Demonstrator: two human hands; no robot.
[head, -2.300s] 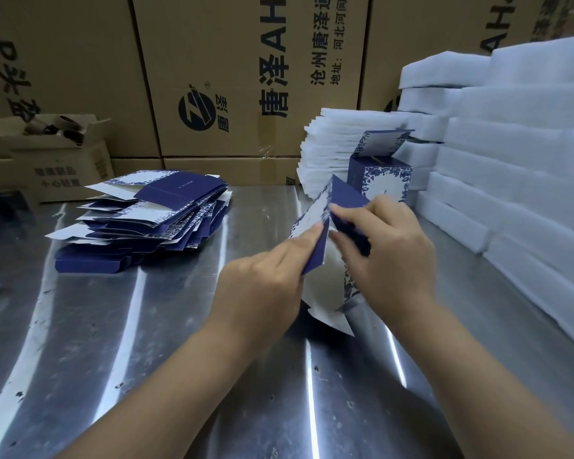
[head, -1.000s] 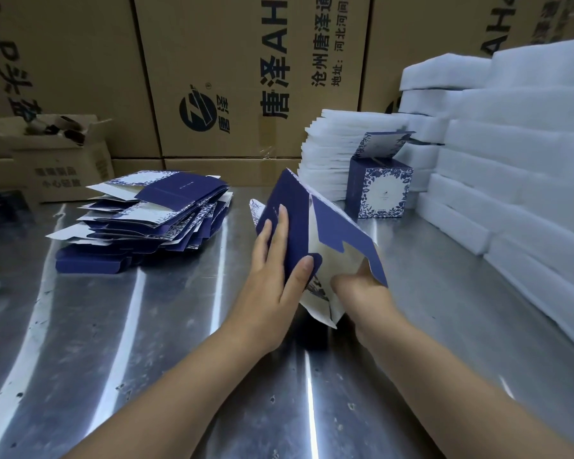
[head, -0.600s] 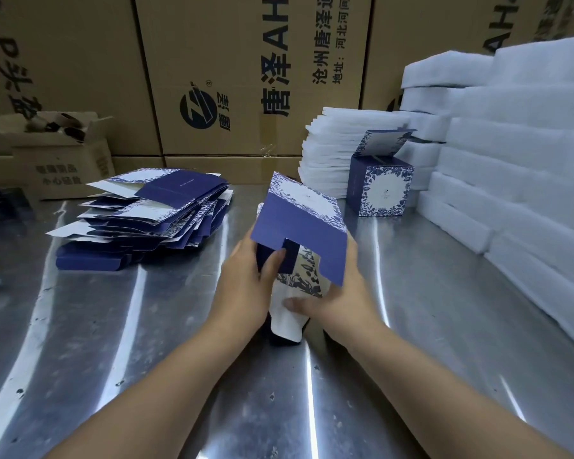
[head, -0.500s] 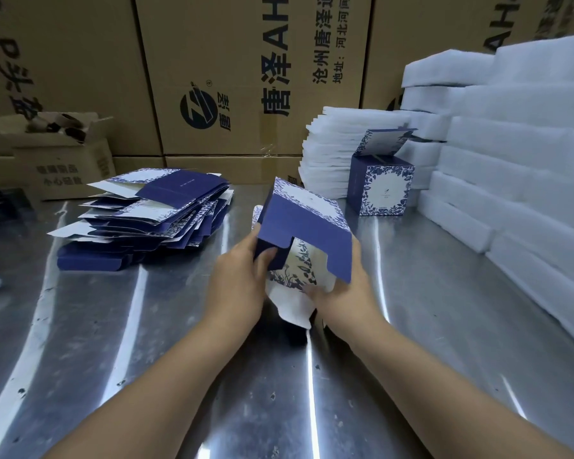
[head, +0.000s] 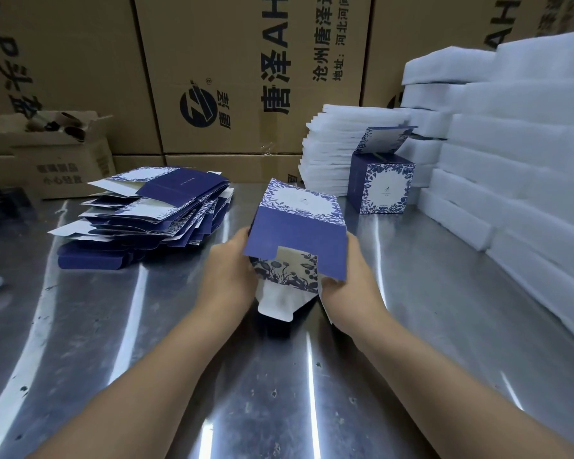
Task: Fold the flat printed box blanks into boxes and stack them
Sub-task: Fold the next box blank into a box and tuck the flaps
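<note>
Fingers (head: 352, 246) of both hands are curling round a half-folded box (head: 299, 203) and holding it just above the table (head: 146, 359). The left hand (head: 227, 276) is gripping its left wall and the right hand (head: 352, 283) is clasping its right wall. I cannot tell how the far fingertips are lying behind the card. Between the fingers a navy flap (head: 299, 250) is hanging over a printed flap (head: 285, 270). A white tab (head: 274, 303) is sticking out below, toward the wrists, not yet tucked in.

This card is looking light and thin, stiff only along its creases, and glossy enough to be slipping a little. Squeezing mid-panel is likely to be denting it, so gripping the side walls near the corners and pushing flaps at their free edges seems safest.

Beyond the fingers to the left, blanks (head: 153, 213) are lying in a fanned pile. Beyond to the right, a finished box (head: 380, 187) is standing with its lid up against foam sheets (head: 338, 150). Foam blocks (head: 511, 160) are stacking up farther right, and cartons (head: 246, 77) are lining the back.

A couple of seconds ago the hands were prying this piece open, still nearly flat. Now it is standing open as a squared sleeve with its bottom flaps closing. The pile and the finished box are sitting where they were.
</note>
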